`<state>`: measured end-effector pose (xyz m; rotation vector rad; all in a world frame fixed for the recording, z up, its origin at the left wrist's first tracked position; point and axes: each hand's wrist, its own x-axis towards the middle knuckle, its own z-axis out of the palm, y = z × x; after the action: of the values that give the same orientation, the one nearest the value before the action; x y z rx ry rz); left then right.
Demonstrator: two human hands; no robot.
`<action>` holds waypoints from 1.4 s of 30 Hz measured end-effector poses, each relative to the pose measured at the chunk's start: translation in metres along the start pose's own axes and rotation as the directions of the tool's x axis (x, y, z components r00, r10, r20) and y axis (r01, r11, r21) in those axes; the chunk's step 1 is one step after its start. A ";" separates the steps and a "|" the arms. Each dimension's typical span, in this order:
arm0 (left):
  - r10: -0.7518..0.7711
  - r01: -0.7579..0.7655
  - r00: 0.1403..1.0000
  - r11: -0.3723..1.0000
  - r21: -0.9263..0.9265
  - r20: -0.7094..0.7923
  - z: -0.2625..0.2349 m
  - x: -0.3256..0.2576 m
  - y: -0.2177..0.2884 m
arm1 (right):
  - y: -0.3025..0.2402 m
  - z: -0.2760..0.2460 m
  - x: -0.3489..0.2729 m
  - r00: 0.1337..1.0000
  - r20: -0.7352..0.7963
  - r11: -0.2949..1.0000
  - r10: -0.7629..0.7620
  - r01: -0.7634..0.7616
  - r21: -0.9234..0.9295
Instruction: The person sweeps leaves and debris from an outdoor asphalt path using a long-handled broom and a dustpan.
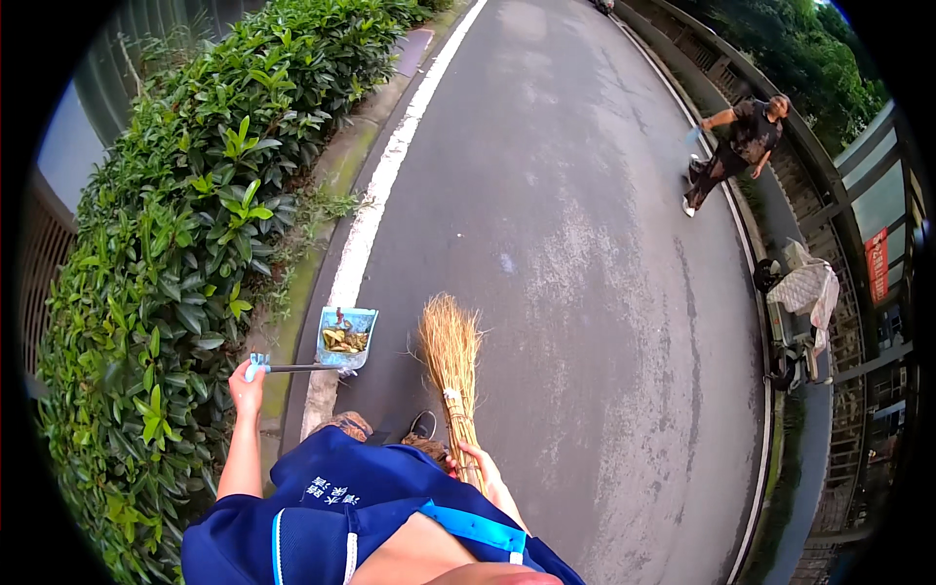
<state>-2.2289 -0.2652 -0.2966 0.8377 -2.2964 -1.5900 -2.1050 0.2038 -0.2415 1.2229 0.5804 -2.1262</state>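
At the left, my left hand [247,388] is closed round the light blue end of a long dark handle. That handle leads to a blue dustpan [362,322], which hangs over the white road line with yellow and brown leaves [345,339] lying in it. My right hand [480,466] grips the bound straw stem of a broom [451,351] low in the middle. The broom's bristles fan out away from me above the dark asphalt, to the right of the dustpan. Whether the bristle tips touch the ground I cannot tell.
A leafy green hedge [175,263] and a mossy kerb [327,200] run along my left. On the right, a person in dark clothes [746,141] walks by the far road line. A parked scooter [795,322] with a pale cover stands beside a railing.
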 end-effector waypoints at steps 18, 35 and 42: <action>-0.092 0.092 0.995 0.996 0.017 -0.035 0.276 0.238 0.108 | -0.354 0.226 0.111 0.988 -0.085 0.961 -0.126 0.100 -0.259; 0.032 -0.030 0.999 0.994 0.105 -0.019 0.508 0.510 0.270 | -0.668 0.374 0.222 0.996 -0.073 0.998 -0.045 0.041 -0.056; -0.030 0.033 0.995 0.999 0.031 -0.100 0.578 0.594 0.356 | -0.816 0.474 0.276 0.995 -0.045 0.950 -0.091 0.073 -0.304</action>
<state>-3.1074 -0.0607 -0.2750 0.9438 -2.2559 -1.4913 -3.0658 0.4089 -0.1998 1.1073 0.9591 -1.9812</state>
